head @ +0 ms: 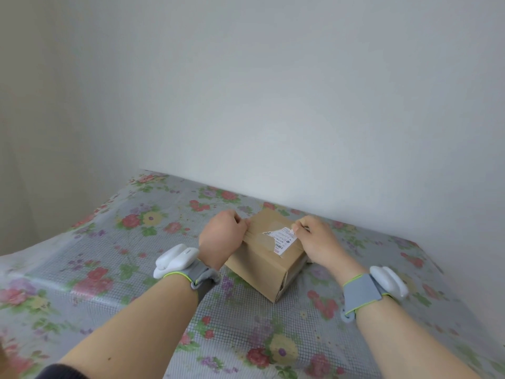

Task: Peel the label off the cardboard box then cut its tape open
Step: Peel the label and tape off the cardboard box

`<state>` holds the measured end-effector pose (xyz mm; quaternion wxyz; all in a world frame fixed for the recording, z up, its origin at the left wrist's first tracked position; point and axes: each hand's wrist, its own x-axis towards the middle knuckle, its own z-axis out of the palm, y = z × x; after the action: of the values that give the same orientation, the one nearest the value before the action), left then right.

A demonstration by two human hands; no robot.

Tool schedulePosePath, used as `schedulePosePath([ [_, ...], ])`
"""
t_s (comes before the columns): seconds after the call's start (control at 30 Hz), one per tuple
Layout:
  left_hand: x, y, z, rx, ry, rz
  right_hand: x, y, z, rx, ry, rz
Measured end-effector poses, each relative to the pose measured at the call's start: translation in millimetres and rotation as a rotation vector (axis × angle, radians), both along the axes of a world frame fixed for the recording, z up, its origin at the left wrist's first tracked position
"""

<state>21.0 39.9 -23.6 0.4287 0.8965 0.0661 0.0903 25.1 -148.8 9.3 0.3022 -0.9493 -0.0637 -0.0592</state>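
pinching label, box on floral tablecloth

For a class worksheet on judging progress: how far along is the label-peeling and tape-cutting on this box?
Done: nothing finished. In hand: the right hand pinches the right edge of the label while the left hand grips the cardboard box. Left: peeling the label off, then cutting the tape, which looks intact; no cutter shows.

Cardboard box on floral table, left hand steadying, right hand pinching label
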Motion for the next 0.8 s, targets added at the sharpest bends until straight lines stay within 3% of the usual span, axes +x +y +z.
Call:
schedulePosePath([
  [0.17, 0.9, -0.4, -0.5, -0.007, -0.009, 0.001, -1.9, -0.6, 0.7, 0.147, -0.077, -0.064],
  [0.43, 1.4, -0.8, -1.0, 0.002, -0.012, 0.011, -5.6, -0.4, -1.0, 0.057, -0.168, -0.023],
  [0.8, 4.4, -1.5, -2.2, 0.024, -0.013, 0.011, -11.7, -19.6, 1.3, 0.234, -0.021, 0.058],
])
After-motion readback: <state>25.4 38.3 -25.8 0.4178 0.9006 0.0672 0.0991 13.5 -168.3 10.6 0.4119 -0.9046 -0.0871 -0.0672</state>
